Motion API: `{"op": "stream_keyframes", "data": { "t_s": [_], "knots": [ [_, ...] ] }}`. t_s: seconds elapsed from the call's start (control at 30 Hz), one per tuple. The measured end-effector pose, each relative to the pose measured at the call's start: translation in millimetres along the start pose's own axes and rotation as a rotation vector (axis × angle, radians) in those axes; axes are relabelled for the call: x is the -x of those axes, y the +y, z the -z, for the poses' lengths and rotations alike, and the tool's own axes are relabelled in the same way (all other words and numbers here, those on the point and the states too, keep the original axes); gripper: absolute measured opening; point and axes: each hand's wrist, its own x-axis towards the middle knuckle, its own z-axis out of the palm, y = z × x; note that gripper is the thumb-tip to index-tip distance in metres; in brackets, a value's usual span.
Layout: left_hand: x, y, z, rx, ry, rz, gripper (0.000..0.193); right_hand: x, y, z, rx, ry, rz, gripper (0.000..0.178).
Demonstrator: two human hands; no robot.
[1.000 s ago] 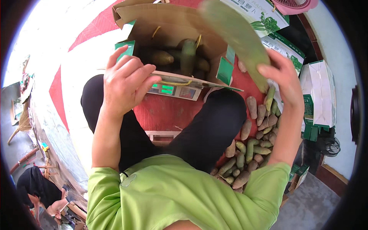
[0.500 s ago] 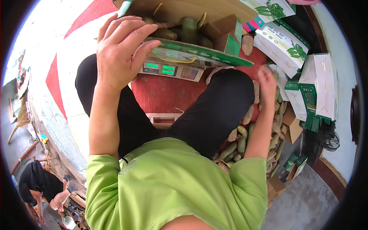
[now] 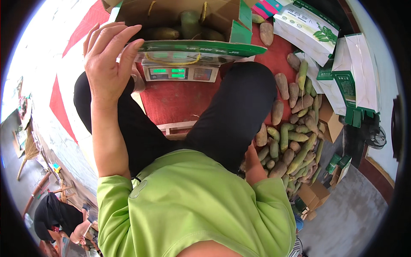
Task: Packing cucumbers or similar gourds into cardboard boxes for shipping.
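Note:
My left hand (image 3: 109,60) is at the near left corner of an open cardboard box (image 3: 222,46), fingers stretched out and thumb apart. Whether the fingertips touch the box's edge I cannot tell. Inside the box lie several long green vegetables (image 3: 190,23), between yellow rope handles. The box rests on a digital scale (image 3: 180,73) with lit green displays. My right hand (image 3: 251,157) is down beside my right thigh, at the near edge of a heap of long green and brown vegetables (image 3: 299,145). Its fingers are hidden behind the leg.
White and green cartons (image 3: 306,28) stand at the far right, with brown boxes (image 3: 312,195) beyond the heap. A small fan (image 3: 376,138) stands by the wall. Another person in black (image 3: 58,216) bends at the lower left, near a straw broom (image 3: 30,150).
My right hand has dropped from beside my right knee to beside the thigh. The view has shifted, so the box and my left hand appear farther left. My left hand remains near the box corner.

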Motion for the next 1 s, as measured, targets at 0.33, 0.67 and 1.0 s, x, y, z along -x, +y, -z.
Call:
{"op": "stream_keyframes", "data": {
  "t_s": [0.33, 0.67, 1.0],
  "knots": [
    [0, 2, 1, -0.03, -0.034, 0.009, 0.019, -4, 4, -53, -0.094, -0.126, -0.333, 0.021],
    [4, -2, 7, -0.042, -0.129, 0.001, 0.019, 21, -65, 26, -0.666, -0.083, -0.897, 0.025],
    [9, -10, 4, -0.035, -0.102, -0.004, 0.019, 18, -55, 24, -0.483, -0.123, -0.675, 0.027]
  ]
}}
